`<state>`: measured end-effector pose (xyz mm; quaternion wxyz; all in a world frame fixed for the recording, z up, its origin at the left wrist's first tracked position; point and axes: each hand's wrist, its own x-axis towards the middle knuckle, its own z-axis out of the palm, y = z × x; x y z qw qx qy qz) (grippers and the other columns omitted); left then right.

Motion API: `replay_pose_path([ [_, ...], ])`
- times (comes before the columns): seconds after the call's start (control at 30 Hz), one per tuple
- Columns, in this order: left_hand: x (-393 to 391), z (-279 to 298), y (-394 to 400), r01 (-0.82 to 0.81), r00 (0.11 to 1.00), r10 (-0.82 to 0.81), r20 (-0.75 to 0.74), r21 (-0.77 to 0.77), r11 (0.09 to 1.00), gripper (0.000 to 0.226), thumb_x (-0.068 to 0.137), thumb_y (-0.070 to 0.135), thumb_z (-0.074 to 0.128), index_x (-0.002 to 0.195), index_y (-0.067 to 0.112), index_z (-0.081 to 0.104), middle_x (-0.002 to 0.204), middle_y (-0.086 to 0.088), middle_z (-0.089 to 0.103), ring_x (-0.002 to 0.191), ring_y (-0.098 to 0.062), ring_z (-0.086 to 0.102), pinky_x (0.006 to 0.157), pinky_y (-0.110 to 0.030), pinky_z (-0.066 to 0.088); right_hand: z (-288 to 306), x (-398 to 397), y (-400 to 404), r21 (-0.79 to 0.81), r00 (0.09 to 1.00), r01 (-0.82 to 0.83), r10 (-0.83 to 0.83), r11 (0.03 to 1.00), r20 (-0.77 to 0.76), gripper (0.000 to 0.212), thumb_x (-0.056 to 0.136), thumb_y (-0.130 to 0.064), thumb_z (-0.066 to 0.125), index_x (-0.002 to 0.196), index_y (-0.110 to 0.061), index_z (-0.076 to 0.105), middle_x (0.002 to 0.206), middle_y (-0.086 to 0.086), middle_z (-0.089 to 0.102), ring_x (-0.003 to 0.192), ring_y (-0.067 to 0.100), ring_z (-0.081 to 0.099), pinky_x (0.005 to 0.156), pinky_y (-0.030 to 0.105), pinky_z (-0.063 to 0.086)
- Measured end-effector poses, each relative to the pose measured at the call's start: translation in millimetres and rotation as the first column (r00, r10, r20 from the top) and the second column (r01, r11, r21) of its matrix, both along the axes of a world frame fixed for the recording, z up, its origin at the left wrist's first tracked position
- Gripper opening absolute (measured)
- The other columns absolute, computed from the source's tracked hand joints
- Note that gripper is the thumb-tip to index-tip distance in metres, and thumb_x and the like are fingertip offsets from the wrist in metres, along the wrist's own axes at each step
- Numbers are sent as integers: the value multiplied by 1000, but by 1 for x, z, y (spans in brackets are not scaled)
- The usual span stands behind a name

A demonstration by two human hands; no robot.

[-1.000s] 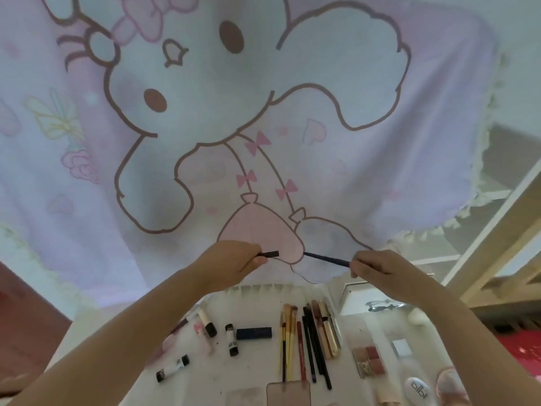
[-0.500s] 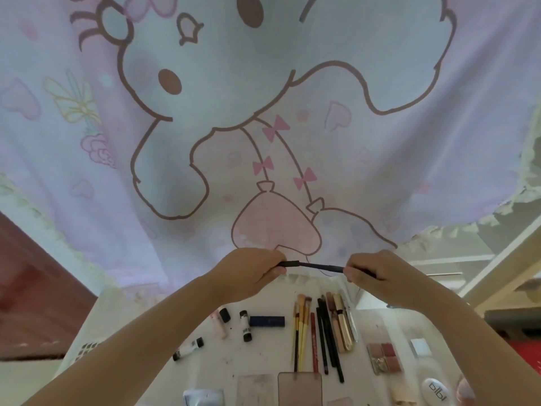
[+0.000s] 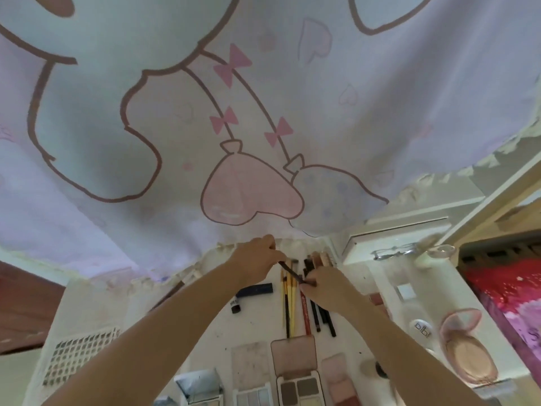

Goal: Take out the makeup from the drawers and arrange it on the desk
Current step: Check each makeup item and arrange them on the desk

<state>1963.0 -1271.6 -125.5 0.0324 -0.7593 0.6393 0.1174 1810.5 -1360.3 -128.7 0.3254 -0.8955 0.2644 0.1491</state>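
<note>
both hands, left (image 3: 257, 260) and right (image 3: 323, 288), grip clamped on dark pencil (image 3: 291, 271) above brush row (image 3: 289, 300); white tube (image 3: 421, 328) right of row reads "bibi".

Soft even daylight, slight blur, edges warped

I count two hands, my left hand (image 3: 257, 256) and right hand (image 3: 325, 285), sharing one dark pencil (image 3: 291, 272). Four open eyeshadow palettes (image 3: 297, 373) line the near edge of the desk (image 3: 205, 332). One red pencil (image 3: 306, 315) lies mid-desk, one navy tube (image 3: 254, 289) left of it, one pink compact (image 3: 465, 347) at the right, one eyelash curler (image 3: 393, 251) far right.
</note>
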Motion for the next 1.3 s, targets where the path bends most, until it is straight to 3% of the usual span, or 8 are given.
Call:
replay_pose_path([
  [0.07,-3,-19,-14,71,997,-68,-39,78,994,41,93,6,38,130,22,48,115,-10,47,94,-22,48,72,-29,36,-23,-1,8,30,989,136,-134,990,-66,24,93,-26,42,81,-14,59,68,-4,52,60,9,51,52,15,40],
  [0.3,-12,-78,-44,247,963,-215,-164,208,947,41,87,-7,37,122,8,52,121,-13,50,113,-24,44,80,-29,40,-74,-11,21,-25,929,329,-329,944,-170,30,94,-28,39,101,-8,59,105,7,64,96,20,62,76,25,48],
  [0.57,-5,-100,-69,340,933,-297,-203,225,913,38,91,7,44,129,13,49,124,-9,46,116,-24,40,85,-33,37,-100,-12,26,-14,881,414,-405,910,-244,29,93,-26,41,103,-6,58,106,9,64,98,22,61,80,27,48],
  [0.73,-10,-106,-81,400,916,-384,-115,245,883,39,85,-1,47,122,9,54,121,-11,48,112,-25,42,72,-30,35,-104,-12,27,-56,864,460,-461,886,-203,25,91,-28,45,98,-8,58,99,7,65,91,21,62,74,25,48],
  [0.87,-8,-103,-78,392,919,-373,-124,237,889,34,91,4,40,122,9,53,122,-11,48,112,-24,41,79,-32,39,-99,-18,27,-86,880,441,-449,893,-153,25,91,-31,45,98,-10,57,99,4,63,90,20,61,74,26,47],
  [1.03,14,-91,-51,281,958,-273,-84,111,953,28,92,7,37,111,7,57,114,-9,53,103,-22,46,77,-28,37,-86,-9,11,-104,959,257,-267,961,-95,26,93,-25,39,91,-7,58,95,6,63,78,18,58,69,26,49],
  [1.17,49,-78,-1,-35,999,36,-1,140,990,32,93,10,34,119,12,54,122,-4,50,110,-20,46,89,-31,42,-72,20,0,-115,993,83,-91,990,-68,25,94,-25,38,89,-10,57,81,2,57,69,13,52,63,23,44],
  [1.3,66,-65,61,-342,940,329,93,206,917,28,94,16,35,114,14,54,117,-3,52,106,-18,50,88,-28,44,-74,55,6,-141,981,-187,179,972,-68,26,92,-25,43,108,-8,56,106,7,57,95,22,56,74,30,44],
])
